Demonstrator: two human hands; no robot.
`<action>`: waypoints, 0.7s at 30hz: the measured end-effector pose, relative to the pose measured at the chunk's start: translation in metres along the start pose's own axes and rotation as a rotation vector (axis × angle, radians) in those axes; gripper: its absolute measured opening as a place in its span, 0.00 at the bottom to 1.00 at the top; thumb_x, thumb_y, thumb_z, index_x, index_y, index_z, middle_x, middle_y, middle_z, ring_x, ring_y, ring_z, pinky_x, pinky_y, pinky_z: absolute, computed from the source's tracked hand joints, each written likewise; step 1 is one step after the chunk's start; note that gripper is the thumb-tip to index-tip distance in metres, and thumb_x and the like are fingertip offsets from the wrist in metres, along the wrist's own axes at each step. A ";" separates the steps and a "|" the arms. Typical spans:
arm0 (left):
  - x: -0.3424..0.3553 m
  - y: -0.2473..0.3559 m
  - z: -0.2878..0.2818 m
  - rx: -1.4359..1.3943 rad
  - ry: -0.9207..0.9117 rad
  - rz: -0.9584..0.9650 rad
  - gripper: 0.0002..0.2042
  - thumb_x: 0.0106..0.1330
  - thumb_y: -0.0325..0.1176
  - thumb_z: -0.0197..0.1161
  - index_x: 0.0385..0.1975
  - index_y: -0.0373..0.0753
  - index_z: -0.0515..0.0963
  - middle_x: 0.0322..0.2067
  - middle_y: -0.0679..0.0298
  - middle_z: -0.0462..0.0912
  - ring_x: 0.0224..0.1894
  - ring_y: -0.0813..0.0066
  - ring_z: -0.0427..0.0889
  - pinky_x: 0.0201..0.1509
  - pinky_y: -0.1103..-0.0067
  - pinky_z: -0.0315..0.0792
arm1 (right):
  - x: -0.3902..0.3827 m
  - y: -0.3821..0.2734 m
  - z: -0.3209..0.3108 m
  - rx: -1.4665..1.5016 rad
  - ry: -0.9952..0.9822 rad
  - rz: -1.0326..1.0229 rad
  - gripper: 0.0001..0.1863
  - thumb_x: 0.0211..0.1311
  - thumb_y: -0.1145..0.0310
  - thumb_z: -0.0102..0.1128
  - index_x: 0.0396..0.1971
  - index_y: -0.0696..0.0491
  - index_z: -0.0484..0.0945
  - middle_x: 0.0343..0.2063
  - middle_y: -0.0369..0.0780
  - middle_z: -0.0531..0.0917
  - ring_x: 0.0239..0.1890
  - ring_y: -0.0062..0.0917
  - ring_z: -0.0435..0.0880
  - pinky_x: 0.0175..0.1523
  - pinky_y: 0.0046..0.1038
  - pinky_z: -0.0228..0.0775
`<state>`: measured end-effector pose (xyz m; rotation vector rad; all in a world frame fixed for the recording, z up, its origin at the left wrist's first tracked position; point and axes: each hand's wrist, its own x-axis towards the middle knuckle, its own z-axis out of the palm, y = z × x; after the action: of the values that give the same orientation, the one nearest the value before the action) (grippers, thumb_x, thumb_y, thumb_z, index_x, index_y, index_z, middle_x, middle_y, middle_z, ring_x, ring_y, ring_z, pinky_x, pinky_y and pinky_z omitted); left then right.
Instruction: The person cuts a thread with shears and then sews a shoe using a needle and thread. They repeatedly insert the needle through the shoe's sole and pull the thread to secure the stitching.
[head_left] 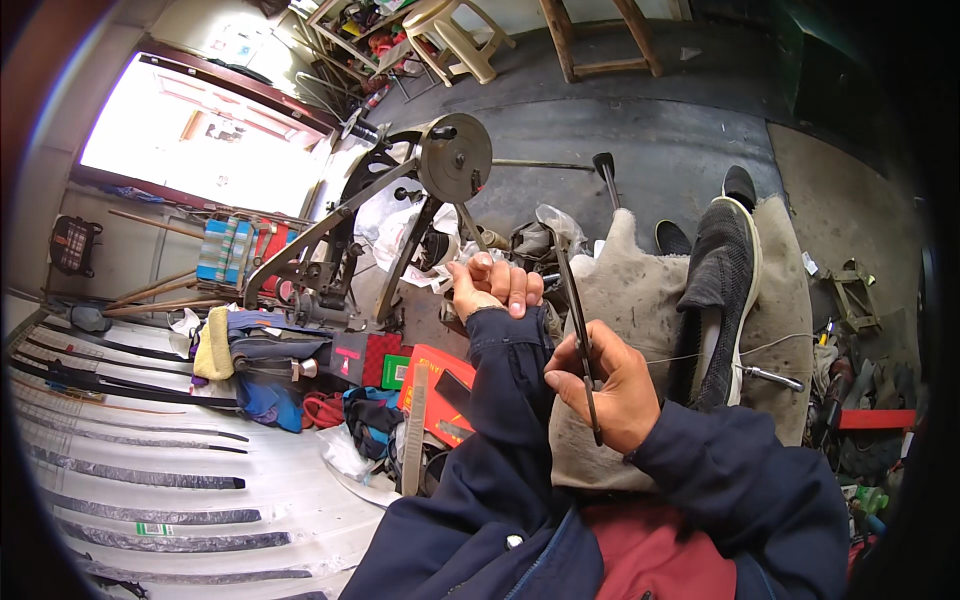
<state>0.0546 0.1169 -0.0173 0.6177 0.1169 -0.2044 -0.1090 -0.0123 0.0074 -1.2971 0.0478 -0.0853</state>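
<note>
Floor: dark grey, running across the far side of the room from me.
Pale surface, left: a white surface (300, 520) with long dark strips (170, 541) laid out roughly parallel.
Machine: black metal, with a round wheel (456, 158) at its top, standing ahead and left of the seated person.
Cloth on lap: a grey, dark-stained cloth (610, 455) draped over the person's knees.
Shoe: one dark textured shoe (722, 265) resting on the cloth, right of the right hand; white sole edge facing right, pale lining visible in its opening.
Dark piece: a long, thin, slightly bent dark piece (575, 300), held upright in my view; exact kind cannot be told.
Right hand: the right hand (608, 388) is closed, thumb and fingers pinching the dark piece at its lower part.
Left hand: the left hand (497, 285) is bent at the wrist, fingers half curled; I cannot tell whether it has hold of anything.
Metal tool: a slim shiny tool (775, 378) on the cloth, just beside the sole edge.
Thread: a fine pale thread (785, 341), stretching from near the right hand to the shoe, and showing again beyond it.
</note>
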 end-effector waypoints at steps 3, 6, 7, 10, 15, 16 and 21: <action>0.002 -0.004 -0.004 -0.045 -0.047 -0.012 0.37 0.81 0.66 0.30 0.27 0.45 0.81 0.07 0.71 0.52 0.06 0.71 0.53 0.16 0.70 0.55 | 0.000 -0.005 0.000 -0.057 -0.050 -0.063 0.14 0.62 0.78 0.72 0.43 0.58 0.76 0.33 0.37 0.85 0.36 0.15 0.81 0.44 0.22 0.74; 0.004 -0.010 -0.005 -0.040 -0.065 -0.018 0.37 0.80 0.66 0.31 0.28 0.45 0.81 0.07 0.70 0.53 0.06 0.71 0.54 0.17 0.69 0.55 | 0.000 -0.008 0.005 -0.255 -0.039 -0.241 0.18 0.56 0.78 0.76 0.43 0.57 0.76 0.30 0.42 0.82 0.31 0.27 0.84 0.42 0.27 0.76; 0.003 -0.012 -0.005 -0.023 -0.057 -0.017 0.36 0.81 0.65 0.32 0.28 0.45 0.80 0.07 0.71 0.53 0.06 0.71 0.53 0.17 0.70 0.56 | 0.002 -0.007 0.007 -0.301 -0.076 -0.286 0.18 0.55 0.78 0.76 0.42 0.57 0.76 0.30 0.43 0.82 0.31 0.29 0.84 0.42 0.27 0.76; 0.001 -0.015 -0.004 0.033 -0.083 0.000 0.33 0.82 0.61 0.34 0.28 0.45 0.79 0.08 0.72 0.53 0.07 0.72 0.52 0.18 0.70 0.56 | 0.002 -0.006 0.010 -0.350 -0.099 -0.295 0.17 0.56 0.78 0.76 0.41 0.57 0.76 0.29 0.43 0.82 0.32 0.29 0.86 0.42 0.27 0.76; -0.001 -0.008 0.002 -0.006 0.002 -0.050 0.37 0.81 0.66 0.30 0.28 0.45 0.80 0.07 0.71 0.53 0.05 0.71 0.52 0.17 0.70 0.55 | 0.001 -0.002 0.007 -0.117 -0.019 -0.133 0.13 0.61 0.76 0.73 0.39 0.57 0.76 0.29 0.36 0.84 0.32 0.16 0.82 0.40 0.24 0.75; -0.001 -0.004 0.003 -0.027 -0.004 -0.044 0.37 0.81 0.66 0.30 0.28 0.45 0.80 0.07 0.71 0.52 0.05 0.71 0.52 0.17 0.70 0.55 | -0.001 -0.002 0.005 -0.049 0.013 -0.092 0.12 0.64 0.75 0.71 0.40 0.56 0.75 0.30 0.33 0.82 0.32 0.13 0.78 0.41 0.20 0.72; 0.003 0.026 0.019 -0.082 -0.001 0.065 0.32 0.83 0.61 0.31 0.26 0.46 0.76 0.08 0.73 0.52 0.06 0.73 0.51 0.18 0.72 0.54 | -0.002 -0.004 -0.010 -0.086 0.079 -0.045 0.16 0.64 0.65 0.75 0.38 0.57 0.76 0.24 0.36 0.79 0.27 0.15 0.74 0.34 0.25 0.70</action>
<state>0.0639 0.1256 0.0122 0.5391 0.1032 -0.1368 -0.1116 -0.0229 0.0084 -1.3811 0.0908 -0.1748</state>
